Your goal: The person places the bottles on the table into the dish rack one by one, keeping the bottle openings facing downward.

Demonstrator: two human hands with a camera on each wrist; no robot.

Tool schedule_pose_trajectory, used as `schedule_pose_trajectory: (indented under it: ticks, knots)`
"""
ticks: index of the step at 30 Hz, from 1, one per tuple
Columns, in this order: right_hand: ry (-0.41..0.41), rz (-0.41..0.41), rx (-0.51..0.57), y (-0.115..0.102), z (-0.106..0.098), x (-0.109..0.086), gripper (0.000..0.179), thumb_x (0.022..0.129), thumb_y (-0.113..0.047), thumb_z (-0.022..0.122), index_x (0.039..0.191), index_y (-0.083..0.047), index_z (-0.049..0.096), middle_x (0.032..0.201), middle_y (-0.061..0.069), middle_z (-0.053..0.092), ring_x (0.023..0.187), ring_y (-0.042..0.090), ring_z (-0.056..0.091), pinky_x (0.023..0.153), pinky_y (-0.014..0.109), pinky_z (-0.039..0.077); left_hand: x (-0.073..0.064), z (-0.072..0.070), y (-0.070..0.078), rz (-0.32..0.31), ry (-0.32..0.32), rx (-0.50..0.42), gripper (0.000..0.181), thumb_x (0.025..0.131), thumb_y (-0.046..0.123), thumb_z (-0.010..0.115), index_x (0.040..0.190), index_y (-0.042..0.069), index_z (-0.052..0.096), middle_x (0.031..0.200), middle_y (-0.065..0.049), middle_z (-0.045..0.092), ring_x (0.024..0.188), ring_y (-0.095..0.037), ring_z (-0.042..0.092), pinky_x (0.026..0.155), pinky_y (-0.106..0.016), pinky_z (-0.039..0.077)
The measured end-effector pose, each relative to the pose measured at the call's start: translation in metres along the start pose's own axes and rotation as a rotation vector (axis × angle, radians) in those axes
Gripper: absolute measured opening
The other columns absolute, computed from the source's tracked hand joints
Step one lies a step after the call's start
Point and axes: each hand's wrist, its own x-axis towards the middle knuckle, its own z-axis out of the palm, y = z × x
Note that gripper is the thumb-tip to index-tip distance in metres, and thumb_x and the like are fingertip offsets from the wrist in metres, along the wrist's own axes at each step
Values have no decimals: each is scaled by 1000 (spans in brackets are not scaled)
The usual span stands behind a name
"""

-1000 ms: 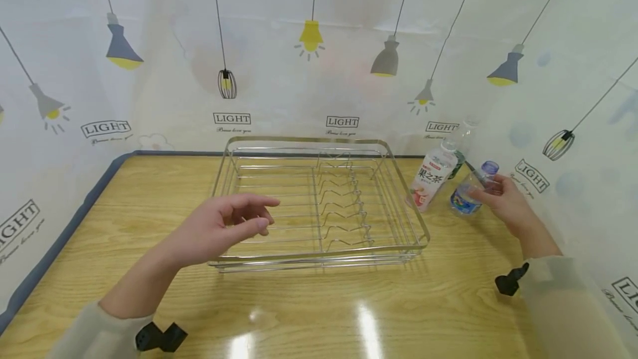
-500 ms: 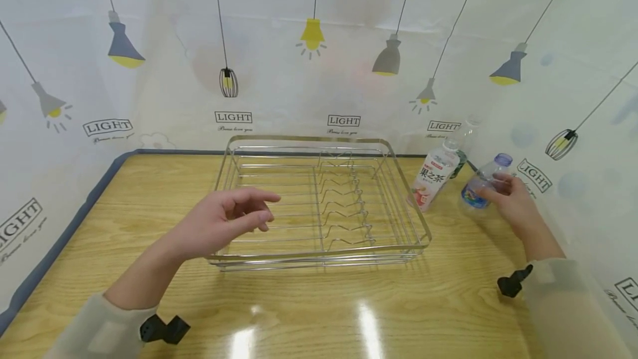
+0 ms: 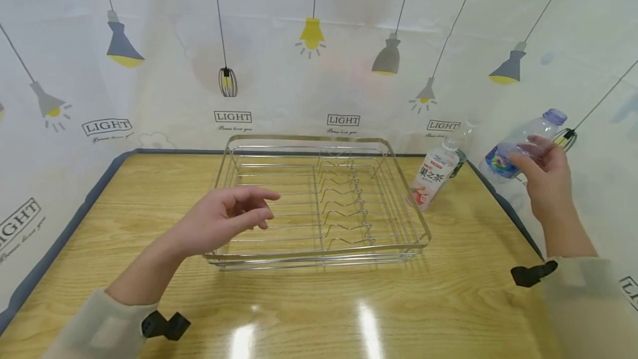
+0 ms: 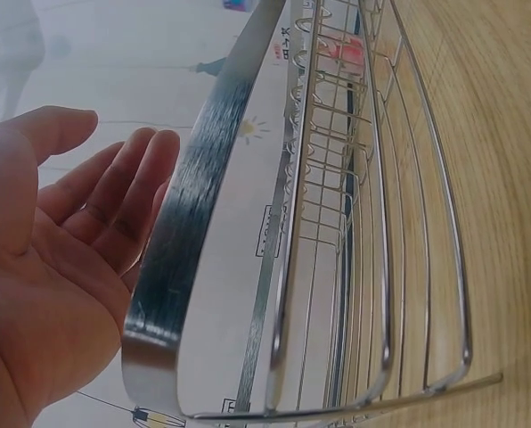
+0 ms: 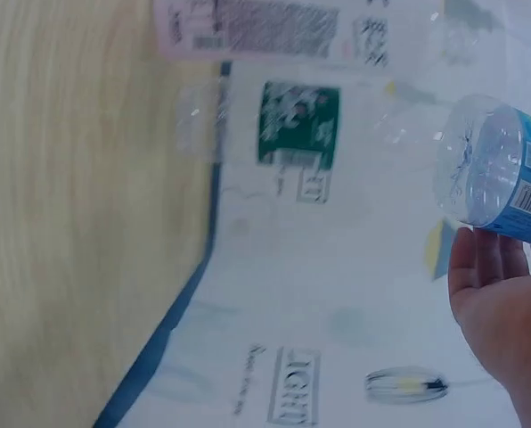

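My right hand grips a clear plastic bottle with a purple cap and blue label, raised off the table at the right. The bottle leans with its cap to the upper right. In the right wrist view, the clear base of this bottle points away from my fingers. My left hand hovers by the near left corner of a metal wire dish rack, fingers loosely bent and holding nothing. The left wrist view shows that palm beside the rack's flat metal rim.
A pink-labelled bottle stands just right of the rack. Behind it is a clear bottle with a green label, partly hidden in the head view. A lamp-patterned sheet borders the wooden table at the back and sides.
My right hand has lifted the blue-labelled bottle from the table, up and to the right, tilting it further. My left hand has barely moved.
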Motion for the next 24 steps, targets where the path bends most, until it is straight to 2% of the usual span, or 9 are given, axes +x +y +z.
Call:
schedule_pose_trajectory:
  ticks: [8,11,17,24]
  knots:
    - [-187,-177,136,-30,38,-10,43,108,7,60,145,-13,53,137,1,61,126,12,57,100,10,53,0,-1,-1,-3,2,3,36,111,19,68,146,12,69,110,-5,77,96,-16,77,88,-31,63]
    - [-244,-219,131,-39,53,-16,45,107,10,57,146,-12,55,137,3,62,126,14,58,101,12,54,0,-1,-1,-1,1,5,36,111,20,68,146,13,69,110,-4,77,96,-16,77,89,-32,63]
    - [-368,-223,63,-50,77,-28,51,107,9,55,152,-15,52,141,3,57,126,16,56,99,13,55,-1,-1,-1,6,0,6,36,111,19,68,146,13,69,111,-4,77,96,-16,77,91,-36,64]
    - [-470,-208,-47,-50,98,-39,51,107,7,57,153,-15,50,139,3,57,117,17,58,93,15,58,0,0,-1,12,3,7,35,111,18,68,145,12,70,110,-5,78,95,-16,77,88,-31,64]
